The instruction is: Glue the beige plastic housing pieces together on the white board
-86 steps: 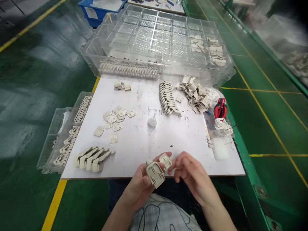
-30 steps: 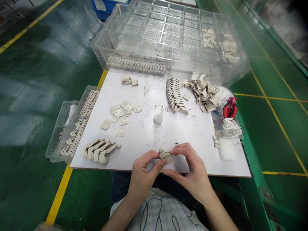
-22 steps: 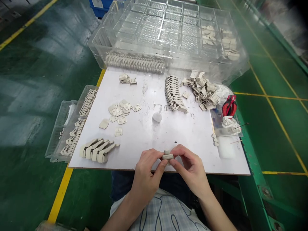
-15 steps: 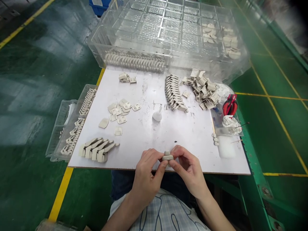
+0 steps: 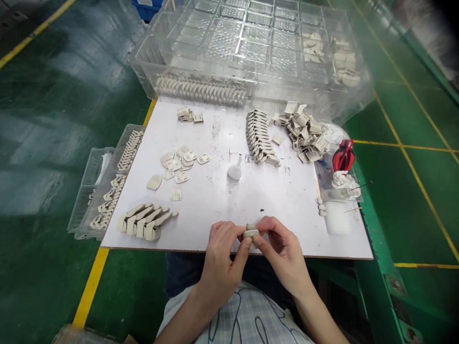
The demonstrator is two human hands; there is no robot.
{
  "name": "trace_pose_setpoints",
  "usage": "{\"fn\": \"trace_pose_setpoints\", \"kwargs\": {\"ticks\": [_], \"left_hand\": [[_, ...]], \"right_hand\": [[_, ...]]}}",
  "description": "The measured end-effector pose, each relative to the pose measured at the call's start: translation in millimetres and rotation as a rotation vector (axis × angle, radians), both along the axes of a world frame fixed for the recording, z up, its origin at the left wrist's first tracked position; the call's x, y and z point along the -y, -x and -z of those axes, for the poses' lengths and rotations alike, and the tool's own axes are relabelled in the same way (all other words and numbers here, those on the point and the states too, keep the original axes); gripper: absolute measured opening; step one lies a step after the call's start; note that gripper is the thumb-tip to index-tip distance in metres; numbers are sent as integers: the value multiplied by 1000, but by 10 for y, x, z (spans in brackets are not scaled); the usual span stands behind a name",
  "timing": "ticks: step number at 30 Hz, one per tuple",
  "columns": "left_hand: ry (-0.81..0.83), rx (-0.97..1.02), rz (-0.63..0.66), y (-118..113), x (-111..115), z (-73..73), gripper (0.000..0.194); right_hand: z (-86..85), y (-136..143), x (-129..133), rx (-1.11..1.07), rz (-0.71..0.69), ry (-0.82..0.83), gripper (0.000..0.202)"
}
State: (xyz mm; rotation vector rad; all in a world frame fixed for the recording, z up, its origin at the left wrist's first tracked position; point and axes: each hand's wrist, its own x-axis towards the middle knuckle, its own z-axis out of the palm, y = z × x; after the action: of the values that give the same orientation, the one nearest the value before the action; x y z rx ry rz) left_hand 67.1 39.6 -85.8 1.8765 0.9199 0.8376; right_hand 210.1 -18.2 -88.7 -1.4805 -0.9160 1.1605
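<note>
A small beige plastic part [image 5: 251, 233] is pinched between both hands near the front edge of the white board [image 5: 211, 205]. My left hand [image 5: 225, 253] grips its left side with thumb and forefinger. On the right side, my right hand [image 5: 281, 251] holds it the same way. The fingertips cover parts of it. Beyond the hands stands a small white bottle [image 5: 234, 171] with a thin tip. Several joined beige pieces [image 5: 145, 222] lie to the left, and flat beige plates [image 5: 181, 165] are scattered behind them.
A clear compartment tray [image 5: 247, 52] spans the back. A row of clips [image 5: 260, 138] and a heap of clips [image 5: 304, 131] lie at back right. Red-black pliers [image 5: 343, 156] and a white block [image 5: 337, 218] are at right. Clear boxes [image 5: 86, 191] sit left of the board.
The small part has turned slightly between my fingers and shifted a little to the right. Both hands keep their grip on it.
</note>
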Motion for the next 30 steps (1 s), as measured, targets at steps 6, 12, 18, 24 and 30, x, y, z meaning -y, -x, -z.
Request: {"fn": "trace_pose_setpoints", "kwargs": {"ticks": [6,12,18,24,30], "left_hand": [[-13,49,3,-42,45,-29,17],[54,71,5,-23,56,-70,16],[179,52,-26,-34,49,-117,21],[279,29,-7,-20,33,-176,32],[260,7,-7,-15,23,-182,30]], "right_hand": [[-28,20,61,11,17,-79,12],[-61,46,69,18,35,-134,9],[-71,70,98,179,6,-200,6],[-42,72,105,302,-9,-260,9],[-30,58,110,325,-2,-271,9]]}}
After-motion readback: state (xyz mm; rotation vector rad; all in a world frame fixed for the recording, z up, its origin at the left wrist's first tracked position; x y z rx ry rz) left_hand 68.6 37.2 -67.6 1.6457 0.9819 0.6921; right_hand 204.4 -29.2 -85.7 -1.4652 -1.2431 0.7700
